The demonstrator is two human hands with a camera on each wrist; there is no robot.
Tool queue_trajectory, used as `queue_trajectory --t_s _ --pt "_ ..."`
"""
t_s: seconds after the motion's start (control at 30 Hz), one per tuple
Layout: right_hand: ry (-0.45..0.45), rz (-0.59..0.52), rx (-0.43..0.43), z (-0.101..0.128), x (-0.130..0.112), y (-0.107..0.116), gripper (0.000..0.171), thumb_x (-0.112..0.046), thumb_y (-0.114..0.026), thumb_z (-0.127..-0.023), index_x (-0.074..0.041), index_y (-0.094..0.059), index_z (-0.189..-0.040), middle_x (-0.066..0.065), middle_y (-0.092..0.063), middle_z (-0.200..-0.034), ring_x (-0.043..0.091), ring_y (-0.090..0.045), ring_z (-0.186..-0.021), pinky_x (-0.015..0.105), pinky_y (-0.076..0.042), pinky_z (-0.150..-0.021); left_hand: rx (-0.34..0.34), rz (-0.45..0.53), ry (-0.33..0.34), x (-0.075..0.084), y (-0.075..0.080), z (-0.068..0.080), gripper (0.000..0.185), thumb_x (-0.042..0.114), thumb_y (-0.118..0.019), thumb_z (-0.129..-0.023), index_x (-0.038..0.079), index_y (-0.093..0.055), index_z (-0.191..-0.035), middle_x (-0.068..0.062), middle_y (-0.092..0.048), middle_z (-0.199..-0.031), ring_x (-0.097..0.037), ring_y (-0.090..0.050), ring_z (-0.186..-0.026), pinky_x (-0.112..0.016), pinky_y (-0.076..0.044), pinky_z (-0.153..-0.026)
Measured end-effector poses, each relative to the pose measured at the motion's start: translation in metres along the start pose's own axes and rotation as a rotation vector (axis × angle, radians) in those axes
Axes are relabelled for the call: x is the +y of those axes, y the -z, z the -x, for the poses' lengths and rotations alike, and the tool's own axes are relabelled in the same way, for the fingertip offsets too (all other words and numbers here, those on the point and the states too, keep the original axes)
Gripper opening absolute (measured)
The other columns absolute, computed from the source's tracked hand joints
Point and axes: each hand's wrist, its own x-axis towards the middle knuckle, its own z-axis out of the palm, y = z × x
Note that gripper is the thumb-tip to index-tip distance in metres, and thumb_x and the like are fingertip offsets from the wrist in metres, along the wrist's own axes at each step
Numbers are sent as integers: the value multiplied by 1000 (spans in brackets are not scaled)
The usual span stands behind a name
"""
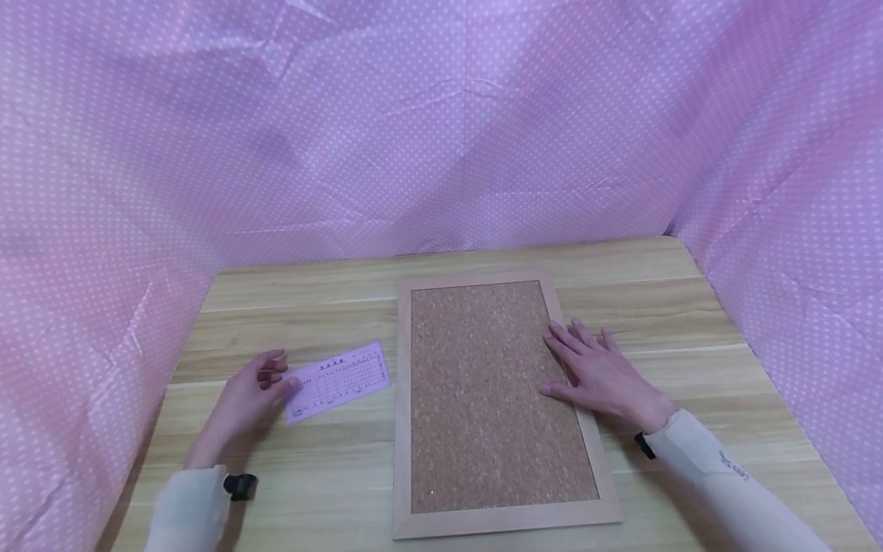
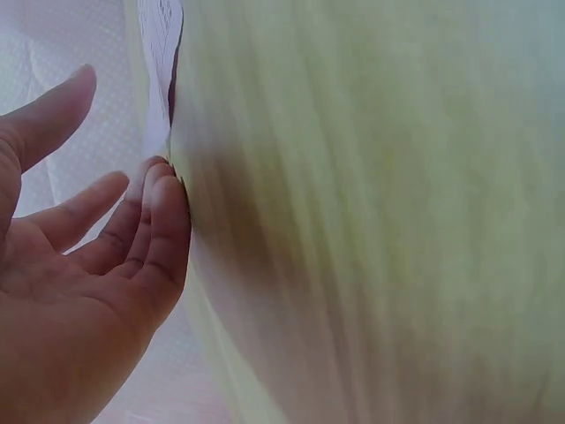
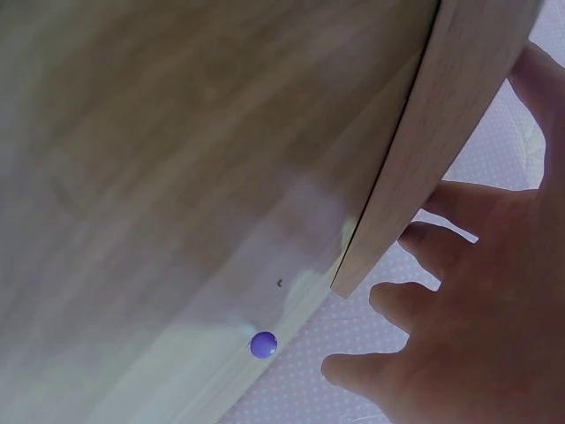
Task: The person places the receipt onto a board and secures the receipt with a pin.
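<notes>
A purple printed paper slip (image 1: 338, 383) with a grid and dark lettering lies tilted on the wooden table, left of the board. My left hand (image 1: 253, 391) is at its left end, and the thumb overlaps the paper's edge in the head view. The left wrist view has the thumb apart from the loosely bent fingers (image 2: 168, 212), whose tips are right by the slip (image 2: 161, 79). My right hand (image 1: 603, 376) rests spread over the right side of a framed cork board (image 1: 493, 399), fingertips on the cork and frame. From the side, the right wrist view shows the wooden frame (image 3: 415, 141).
A small round purple piece (image 3: 263, 344) sits on the table beyond the board's edge in the right wrist view. Pink dotted cloth (image 1: 441, 138) hangs behind and on both sides of the wooden table (image 1: 345, 475). Both forearms wear pale sleeves (image 1: 189, 506).
</notes>
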Motion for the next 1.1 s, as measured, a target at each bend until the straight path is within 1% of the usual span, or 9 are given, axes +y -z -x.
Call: queue_trajectory --t_s 0.13,0.23,0.33,0.47,0.53,0.67,0.9,0.97,1.1 --pt "-3 0 -1 0 1 0 92 -70 -57 -95 -7 -38 -160 12 -26 -169 45 -18 -154 76 -12 -114 -52 56 61 -4 4 -3 66 25 -71 -99 -6 -43 -150 -22 -59 -130 -36 -57 -117 -49 -49 -98" --pt "-3 -2 -2 -1 1 0 92 -70 -57 -95 -7 -38 -160 12 -26 -169 45 -18 -154 77 -12 -114 -88 63 93 -7 7 -5 61 26 -71 -99 -5 -48 -146 -18 -60 -127 -30 -57 -113 -37 -48 -92" --pt "-1 -3 -1 -1 1 -1 92 -70 -58 -95 -7 -39 -159 12 -27 -169 46 -19 -154 77 -12 -114 -102 28 70 -8 9 -8 55 24 -72 -98 -6 -54 -139 -17 -63 -120 -28 -58 -107 -33 -47 -86" --pt "1 -2 2 0 2 -2 92 -69 -58 -95 -6 -39 -159 13 -27 -169 46 -19 -154 76 -12 -114 -99 -27 41 -8 9 -10 45 23 -73 -97 -6 -61 -131 -14 -65 -112 -26 -58 -99 -35 -47 -82" --pt "0 -5 3 0 2 -2 92 -69 -58 -95 -6 -39 -159 12 -27 -169 46 -19 -154 76 -12 -114 -96 -47 43 -7 8 -11 42 23 -72 -98 -5 -62 -128 -13 -65 -110 -26 -58 -98 -38 -46 -82" --pt "0 -10 6 0 2 -3 92 -69 -58 -95 -7 -39 -159 12 -27 -169 46 -19 -154 76 -12 -114 -72 -90 11 -5 7 -13 34 19 -74 -96 -5 -66 -119 -14 -66 -106 -28 -59 -95 -41 -47 -81" --pt "-1 -18 7 0 2 -3 92 -68 -59 -94 -7 -38 -160 12 -27 -169 46 -19 -153 76 -13 -114 -39 -122 -54 -7 6 -15 13 11 -73 -96 -1 -70 -99 -11 -66 -97 -26 -59 -90 -39 -46 -78" --pt "0 -17 7 0 2 -3 92 -68 -59 -95 -7 -38 -160 12 -27 -169 46 -19 -153 76 -13 -114 -26 -117 -54 -9 7 -14 9 10 -70 -97 1 -70 -98 -11 -67 -97 -25 -59 -91 -38 -45 -78" --pt "-1 -26 2 0 2 -3 92 -68 -59 -95 -7 -38 -160 13 -26 -169 46 -18 -154 76 -13 -114 -2 -81 -6 -10 11 -9 13 14 -63 -103 1 -66 -105 -12 -68 -100 -27 -60 -93 -35 -47 -78"
